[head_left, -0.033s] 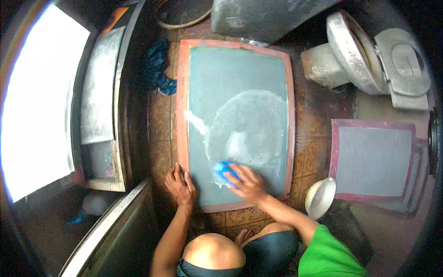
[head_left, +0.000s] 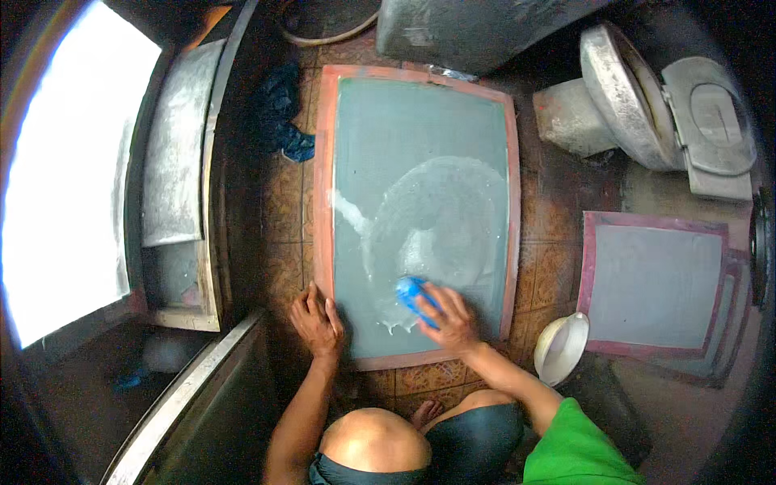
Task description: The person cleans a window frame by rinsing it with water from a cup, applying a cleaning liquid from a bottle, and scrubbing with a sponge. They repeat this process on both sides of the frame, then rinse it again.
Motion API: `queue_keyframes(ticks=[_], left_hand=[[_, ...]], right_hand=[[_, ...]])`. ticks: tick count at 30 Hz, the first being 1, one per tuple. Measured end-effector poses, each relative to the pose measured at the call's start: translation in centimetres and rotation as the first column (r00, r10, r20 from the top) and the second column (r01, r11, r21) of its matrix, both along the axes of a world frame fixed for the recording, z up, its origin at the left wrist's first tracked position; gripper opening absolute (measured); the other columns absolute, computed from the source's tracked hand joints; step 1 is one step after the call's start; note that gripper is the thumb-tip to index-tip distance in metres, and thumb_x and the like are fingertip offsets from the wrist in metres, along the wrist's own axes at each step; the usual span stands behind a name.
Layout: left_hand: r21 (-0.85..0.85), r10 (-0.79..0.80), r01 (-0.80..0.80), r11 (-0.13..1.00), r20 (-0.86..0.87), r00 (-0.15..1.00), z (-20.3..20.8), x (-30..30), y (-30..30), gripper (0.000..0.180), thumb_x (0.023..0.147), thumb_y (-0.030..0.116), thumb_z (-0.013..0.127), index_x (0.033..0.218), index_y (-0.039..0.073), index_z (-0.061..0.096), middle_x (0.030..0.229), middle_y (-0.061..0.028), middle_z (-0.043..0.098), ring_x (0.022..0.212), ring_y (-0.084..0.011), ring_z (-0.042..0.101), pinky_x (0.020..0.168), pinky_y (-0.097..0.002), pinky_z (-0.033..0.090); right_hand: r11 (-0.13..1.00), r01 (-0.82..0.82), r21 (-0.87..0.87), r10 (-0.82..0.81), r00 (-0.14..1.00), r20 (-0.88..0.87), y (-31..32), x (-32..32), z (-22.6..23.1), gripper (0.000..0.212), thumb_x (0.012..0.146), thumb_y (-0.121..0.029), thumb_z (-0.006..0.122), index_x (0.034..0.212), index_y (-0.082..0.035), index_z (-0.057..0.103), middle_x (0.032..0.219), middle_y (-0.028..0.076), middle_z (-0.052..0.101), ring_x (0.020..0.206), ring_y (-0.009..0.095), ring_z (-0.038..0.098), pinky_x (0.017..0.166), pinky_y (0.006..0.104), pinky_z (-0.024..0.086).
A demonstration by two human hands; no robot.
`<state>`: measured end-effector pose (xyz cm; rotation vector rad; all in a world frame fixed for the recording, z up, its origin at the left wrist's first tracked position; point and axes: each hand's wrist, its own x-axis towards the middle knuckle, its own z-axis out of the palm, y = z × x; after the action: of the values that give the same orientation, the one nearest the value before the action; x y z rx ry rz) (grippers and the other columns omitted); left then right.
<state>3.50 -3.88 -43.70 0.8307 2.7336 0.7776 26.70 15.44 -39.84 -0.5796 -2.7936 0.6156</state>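
A large screen-printing frame [head_left: 326,162] with a reddish-taped border and grey-green mesh [head_left: 412,113] lies flat on the floor before me. Whitish suds [head_left: 388,202] form a wet, curved smear on the mesh. My right hand [head_left: 451,322] grips a blue scrub brush [head_left: 414,293], pressed to the lower middle of the mesh at the smear's near edge. On the frame's left border, near its lower corner, my left hand [head_left: 318,325] rests with fingers apart, holding nothing. The brush's underside is hidden.
To the right stand a white bowl [head_left: 572,343], smaller purple-edged screens [head_left: 655,283] and a toilet [head_left: 618,97] with a seat lid. A dark blue cloth [head_left: 283,113] lies on the brown tiles [head_left: 283,210] at left. A grey block [head_left: 453,32] borders the far end.
My right hand has slid the blue scrub brush a short way right across the mesh. My left hand stays on the border. The view has shifted slightly.
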Motion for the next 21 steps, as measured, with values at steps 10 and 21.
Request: queue_keyframes(ticks=[10, 21], left_hand=[[0.008, -0.01, 0.011, 1.0, -0.061, 0.998, -0.1, -0.4, 0.8, 0.048, 0.106, 0.031, 0.056, 0.146, 0.005, 0.055, 0.128, -0.023, 0.057, 0.121, -0.0424, 0.053, 0.105, -0.0551, 0.039], [0.038, 0.005, -0.002, 0.999, -0.087, 0.996, -1.0, 0.2, 0.1, 0.047, 0.108, 0.034, 0.053, 0.144, 0.005, 0.057, 0.126, -0.0224, 0.057, 0.119, -0.0415, 0.054, 0.103, -0.0532, 0.042]], right_hand=[[0.965, 0.263, -0.014, -0.263, 0.96, -0.09, 3.3, -10.0, 0.2, 0.08, 0.081, -0.013, 0.084, 0.154, -0.017, 0.051, 0.14, 0.018, 0.061, 0.12, 0.039, 0.059, 0.101, 0.0516, 0.053], [0.802, 0.587, 0.109, -0.578, 0.81, -0.1, 0.3, 5.9, 0.6, 0.081, 0.078, -0.008, 0.082, 0.153, -0.013, 0.051, 0.131, 0.022, 0.064, 0.121, 0.043, 0.06, 0.1, 0.0538, 0.05]])
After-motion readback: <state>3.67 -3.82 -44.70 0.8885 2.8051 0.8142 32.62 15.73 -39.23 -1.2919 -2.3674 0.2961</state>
